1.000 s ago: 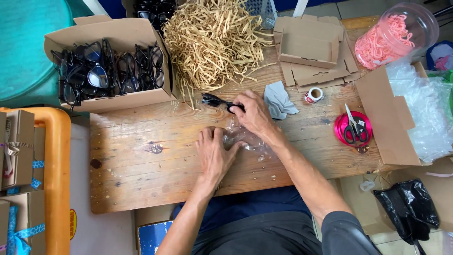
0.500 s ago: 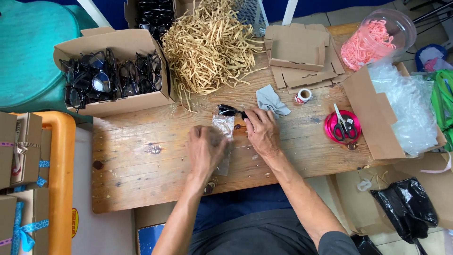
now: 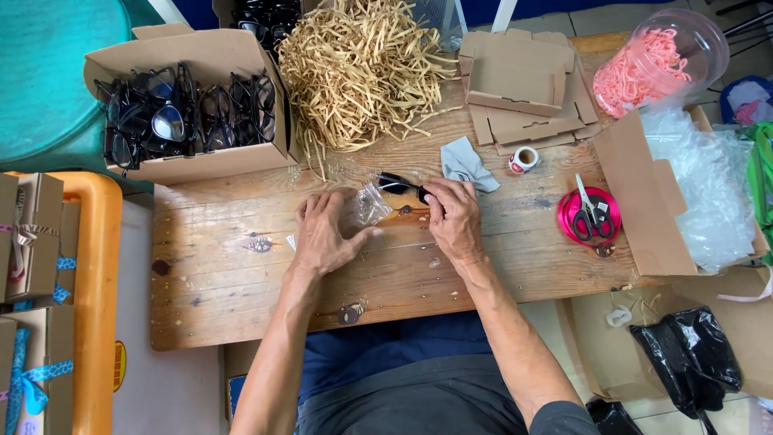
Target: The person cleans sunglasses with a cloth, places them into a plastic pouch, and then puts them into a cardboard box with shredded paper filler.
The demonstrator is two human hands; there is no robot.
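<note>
Two hands work at the middle of the worn wooden tabletop [image 3: 241, 282]. The left hand [image 3: 326, 234] lies nearly flat with fingers spread, pressing on a small clear plastic bag [image 3: 370, 205] — one bag, crumpled, just at its one o'clock. The right hand [image 3: 452, 217] is curled, its fingertips pinching one pair of black-framed glasses [image 3: 400, 184] that lies at its eleven o'clock, touching the bag's mouth.

At ten o'clock from the hands stands one open brown cardboard box [image 3: 201, 56] crowded with black glasses, too tangled to count. At twelve o'clock sits a heap of tan shredded paper filling [image 3: 362, 68]. At one o'clock lies a stack of flat folded cardboard boxes [image 3: 523, 89]; between it and the right hand lie one grey cleaning cloth [image 3: 465, 163] and one small roll of tape [image 3: 523, 159]. At three o'clock, one pair of scissors [image 3: 592, 213] rests on a pink ribbon spool [image 3: 568, 221], beside an open carton of clear bubble wrap [image 3: 700, 193]. A clear round jar of pink bits [image 3: 656, 64] stands at two o'clock. At the far nine o'clock edge are brown gift boxes tied with blue ribbon [image 3: 32, 379].
</note>
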